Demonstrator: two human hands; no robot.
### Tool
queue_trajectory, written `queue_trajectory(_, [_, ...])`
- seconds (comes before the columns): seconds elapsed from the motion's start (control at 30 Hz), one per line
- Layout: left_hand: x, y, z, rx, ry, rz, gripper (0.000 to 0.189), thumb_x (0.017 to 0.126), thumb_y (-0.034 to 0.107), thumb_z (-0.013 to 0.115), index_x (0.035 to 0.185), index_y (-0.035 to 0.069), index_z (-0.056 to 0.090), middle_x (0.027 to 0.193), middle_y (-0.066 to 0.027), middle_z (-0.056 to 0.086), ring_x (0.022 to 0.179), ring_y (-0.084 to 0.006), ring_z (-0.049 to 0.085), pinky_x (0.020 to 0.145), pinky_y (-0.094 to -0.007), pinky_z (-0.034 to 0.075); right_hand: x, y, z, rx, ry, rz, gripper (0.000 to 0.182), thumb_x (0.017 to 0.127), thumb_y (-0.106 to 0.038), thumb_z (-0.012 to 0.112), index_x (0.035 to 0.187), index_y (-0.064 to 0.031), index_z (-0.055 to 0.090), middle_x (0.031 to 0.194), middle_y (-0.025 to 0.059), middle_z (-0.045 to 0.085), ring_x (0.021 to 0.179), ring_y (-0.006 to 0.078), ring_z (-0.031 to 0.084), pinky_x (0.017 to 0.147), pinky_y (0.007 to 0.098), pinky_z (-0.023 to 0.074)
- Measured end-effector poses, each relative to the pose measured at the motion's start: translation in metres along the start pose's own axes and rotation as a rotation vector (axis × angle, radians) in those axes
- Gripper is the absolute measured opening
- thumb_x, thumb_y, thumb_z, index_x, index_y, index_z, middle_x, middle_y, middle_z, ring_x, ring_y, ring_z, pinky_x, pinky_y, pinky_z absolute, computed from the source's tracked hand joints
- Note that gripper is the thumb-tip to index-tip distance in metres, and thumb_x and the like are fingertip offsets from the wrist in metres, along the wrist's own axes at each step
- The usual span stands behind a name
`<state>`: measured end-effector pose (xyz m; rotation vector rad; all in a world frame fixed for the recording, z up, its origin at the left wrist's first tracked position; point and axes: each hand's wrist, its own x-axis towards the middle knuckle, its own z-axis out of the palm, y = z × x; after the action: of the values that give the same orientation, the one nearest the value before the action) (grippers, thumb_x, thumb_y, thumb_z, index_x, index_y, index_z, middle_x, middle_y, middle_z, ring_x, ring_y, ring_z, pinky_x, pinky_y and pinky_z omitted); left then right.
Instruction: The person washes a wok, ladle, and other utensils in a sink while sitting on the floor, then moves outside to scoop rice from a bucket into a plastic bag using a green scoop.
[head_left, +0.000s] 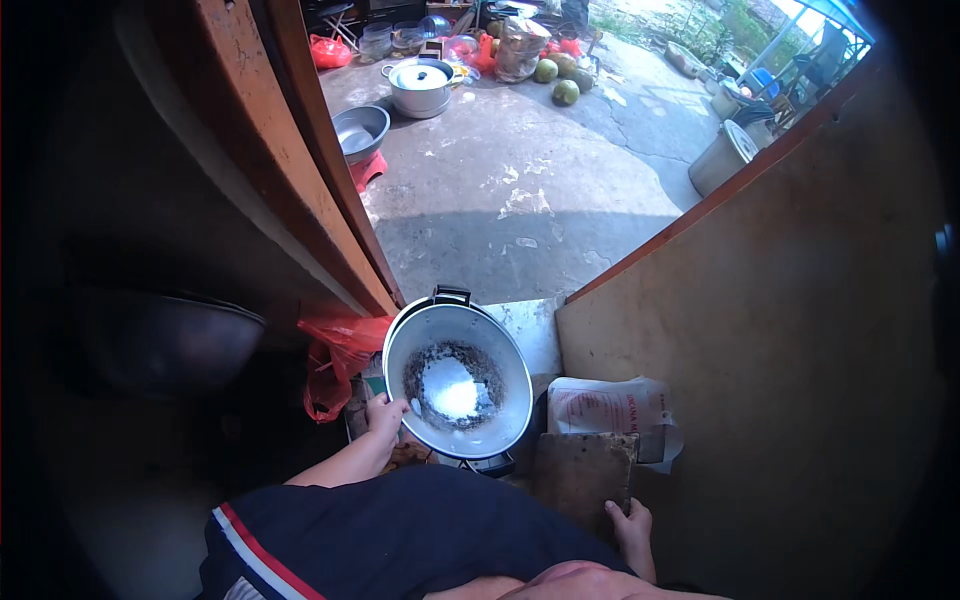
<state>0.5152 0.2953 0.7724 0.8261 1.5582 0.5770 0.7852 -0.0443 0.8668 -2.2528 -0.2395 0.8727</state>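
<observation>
An aluminium pan (514, 375) with black handles is tilted up before me, its inner bottom blackened around a bright patch. My left hand (385, 416) grips its rim at the lower left, thumb over the edge. A dark second rim shows behind it at the upper left; I cannot tell whether that is another pan. My right hand (632, 521) holds a worn wooden board (581, 469) at its near right corner, thumb on top and the other fingers mostly hidden. Just beyond the board is a white printed sack (600, 403).
A red plastic bag (334, 367) hangs left of the pan. The wooden door frame (300, 150) and a door panel (750, 300) flank the doorway. Outside on the concrete stand a lidded pot (420, 94), a basin (361, 133), green coconuts (565, 92) and a large bucket (716, 161).
</observation>
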Motion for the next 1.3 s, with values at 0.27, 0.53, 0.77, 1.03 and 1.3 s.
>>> queue_trajectory(0.27, [0.176, 0.115, 0.107, 0.271, 0.05, 0.199, 0.013, 0.058, 0.014, 0.059, 0.064, 0.003, 0.061, 0.054, -0.0077, 0.055, 0.05, -0.0179, 0.052, 0.049, -0.0331, 0.04, 0.03, -0.16, 0.033, 0.379, 0.107, -0.07, 0.025, 0.079, -0.008, 0.061, 0.1, 0.0059, 0.057, 0.092, 0.007, 0.062, 0.081, 0.0128, 0.057, 0.076, 0.0252, 0.0426])
queue_trajectory(0.53, [0.288, 0.27, 0.177, 0.3, 0.198, 0.203, 0.012, 0.058, 0.014, 0.058, 0.062, 0.003, 0.057, 0.058, -0.0106, 0.057, 0.054, -0.0241, 0.054, 0.053, -0.0353, 0.041, 0.167, -0.339, 0.075, 0.511, 0.056, -0.245, 0.027, 0.081, -0.01, 0.062, 0.102, 0.0067, 0.056, 0.093, 0.0074, 0.061, 0.082, 0.0117, 0.055, 0.077, 0.0242, 0.0415])
queue_trajectory(0.77, [0.389, 0.352, 0.168, 0.229, 0.376, 0.188, 0.011, 0.057, 0.014, 0.059, 0.061, 0.003, 0.057, 0.058, -0.0096, 0.058, 0.054, -0.0218, 0.055, 0.054, -0.0338, 0.043, 0.339, -0.452, 0.098, 0.493, -0.155, -0.246, 0.023, 0.081, -0.009, 0.061, 0.098, 0.0055, 0.057, 0.088, 0.005, 0.061, 0.078, 0.0098, 0.053, 0.072, 0.0226, 0.0414])
queue_trajectory(1.03, [0.451, 0.46, 0.141, 0.146, 0.498, 0.266, 0.008, 0.056, 0.007, 0.057, 0.062, 0.001, 0.058, 0.056, -0.0047, 0.056, 0.05, -0.0148, 0.05, 0.048, -0.0294, 0.038, 0.483, -0.571, 0.09, 0.23, -0.092, -0.309, 0.018, 0.079, -0.01, 0.064, 0.089, 0.003, 0.059, 0.075, 0.0008, 0.058, 0.067, 0.006, 0.049, 0.062, 0.0213, 0.0397])
queue_trajectory(1.3, [0.558, 0.555, 0.16, 0.462, 0.53, 0.298, 0.009, 0.058, 0.013, 0.055, 0.058, 0.004, 0.055, 0.056, -0.0097, 0.056, 0.052, -0.0247, 0.054, 0.053, -0.0349, 0.042, 0.653, -0.623, 0.114, 0.056, -0.094, -0.209, 0.024, 0.074, -0.015, 0.068, 0.087, 0.0046, 0.06, 0.076, 0.0061, 0.062, 0.068, 0.0099, 0.053, 0.062, 0.0254, 0.0428])
